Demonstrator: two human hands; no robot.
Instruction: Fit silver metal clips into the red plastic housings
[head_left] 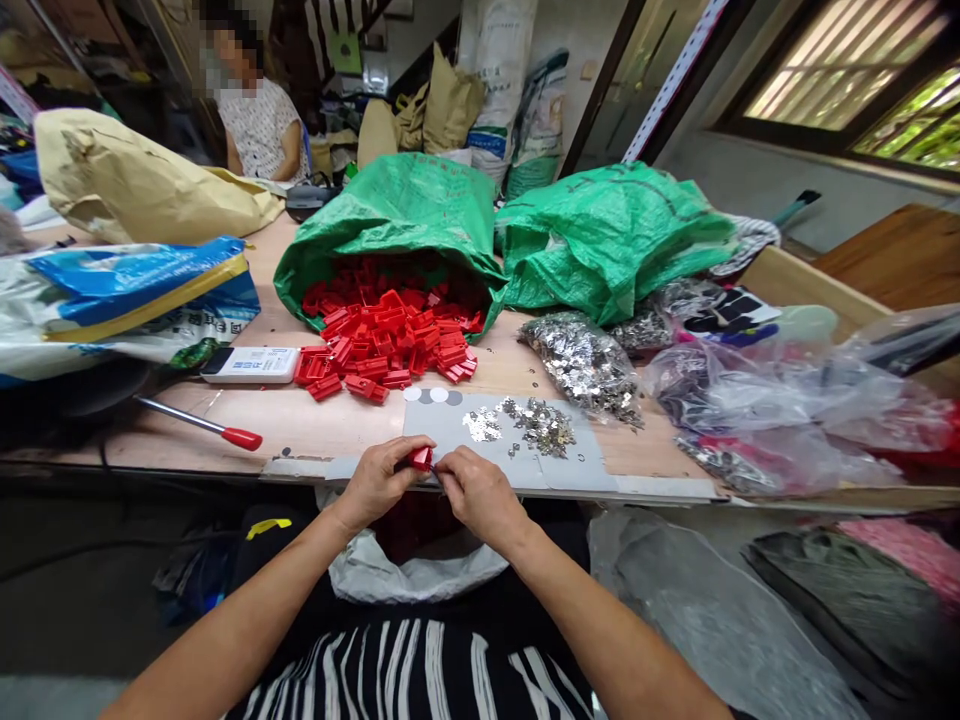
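Observation:
Between the fingers of my left hand (381,484) is a small red plastic part (421,458), held over the table's front edge. My right hand (480,492) is closed at the part's right side, its fingertips pinching something too small to make out. Just beyond my hands, small metal pieces (547,428) lie in loose piles on a grey sheet (435,425). A heap of red plastic parts (390,335) spills from the mouth of a green woven sack (405,205). Below my hands, an open white sack (420,580) sits at my lap.
A clear bag of metal pieces (581,360) stands right of the sheet, with more plastic bags (795,390) beyond. A red-handled lever (240,437) and a white box (251,365) are at left. Another person (262,125) sits across the table.

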